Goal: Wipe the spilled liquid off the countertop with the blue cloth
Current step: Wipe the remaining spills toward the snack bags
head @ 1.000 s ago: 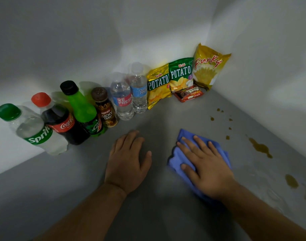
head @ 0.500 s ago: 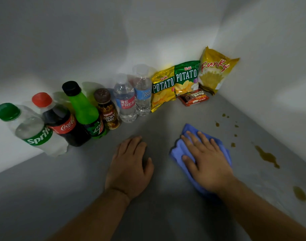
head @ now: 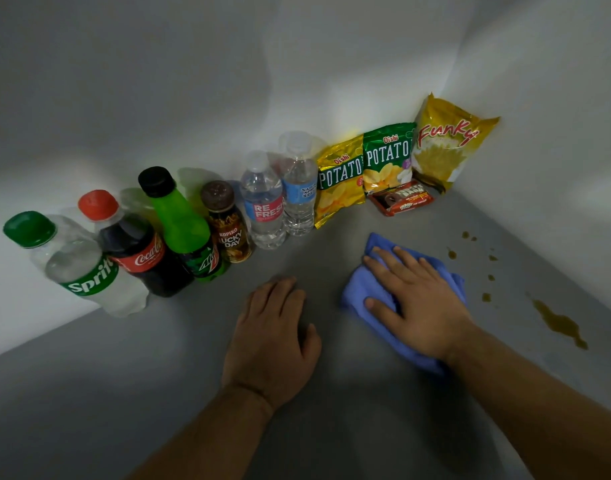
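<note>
Much bare countertop (head: pixel 332 427) beside blue cloth (head: pixel 359 296)

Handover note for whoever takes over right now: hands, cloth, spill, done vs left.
Right hand: flat, palm down on the blue cloth, pressing it to the countertop; not gripping.
Left hand: flat on the bare counter beside it, empty.
Spill: brown puddle to the right of the cloth, small drops between cloth and puddle and further back toward the wall; another patch at the right frame edge.
Done: cloth is down and in hand.
Left: puddle and drops not yet wiped; sweep the cloth right over them. Bottles and snack bags along the back wall are clear of the spill.
</note>
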`<state>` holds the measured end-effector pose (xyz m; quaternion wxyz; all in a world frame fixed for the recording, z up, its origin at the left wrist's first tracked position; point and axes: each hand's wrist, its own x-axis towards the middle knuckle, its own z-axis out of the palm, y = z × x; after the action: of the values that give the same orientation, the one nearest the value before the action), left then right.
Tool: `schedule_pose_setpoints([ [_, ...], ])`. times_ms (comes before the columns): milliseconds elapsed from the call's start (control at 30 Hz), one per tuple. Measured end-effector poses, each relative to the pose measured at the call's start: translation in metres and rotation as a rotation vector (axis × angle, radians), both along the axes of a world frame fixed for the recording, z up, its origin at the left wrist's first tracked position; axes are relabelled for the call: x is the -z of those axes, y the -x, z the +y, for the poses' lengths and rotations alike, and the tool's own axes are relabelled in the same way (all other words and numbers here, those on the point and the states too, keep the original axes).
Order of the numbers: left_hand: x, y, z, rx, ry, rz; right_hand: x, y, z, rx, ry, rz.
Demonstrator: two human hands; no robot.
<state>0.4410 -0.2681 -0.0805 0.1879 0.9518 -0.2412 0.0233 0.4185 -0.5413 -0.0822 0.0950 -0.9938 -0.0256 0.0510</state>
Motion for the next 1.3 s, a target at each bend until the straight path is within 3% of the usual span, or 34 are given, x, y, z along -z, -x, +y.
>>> schedule_pose_setpoints([
  [200,-0.001,0.0,0.0,0.002,0.001,-0.011,-0.003,-0.053,0.045,0.144,0.044,0.009],
  [400,-0.001,-0.001,0.0,0.009,0.018,0.01,0.002,0.009,0.056,-0.03,-0.011,-0.014],
  [567,-0.002,-0.001,0.0,0.01,0.012,0.021,-0.001,0.024,0.005,0.108,0.028,0.005],
  [700,-0.005,-0.001,-0.001,0.003,-0.031,0.069,-0.005,-0.002,0.015,0.225,0.025,0.024],
  [900,-0.011,0.001,-0.004,-0.009,-0.048,0.077,-0.001,0.077,0.026,0.099,-0.001,0.0],
  [1000,-0.013,0.002,-0.004,-0.009,-0.052,0.083,0.003,0.111,-0.003,0.18,0.022,0.019],
  [1167,-0.014,0.003,-0.005,-0.001,-0.052,0.08,-0.001,0.075,-0.024,0.377,0.043,0.021],
  [1300,-0.017,0.005,-0.007,0.0,-0.046,0.074,-0.002,0.086,0.006,0.281,-0.005,0.013],
])
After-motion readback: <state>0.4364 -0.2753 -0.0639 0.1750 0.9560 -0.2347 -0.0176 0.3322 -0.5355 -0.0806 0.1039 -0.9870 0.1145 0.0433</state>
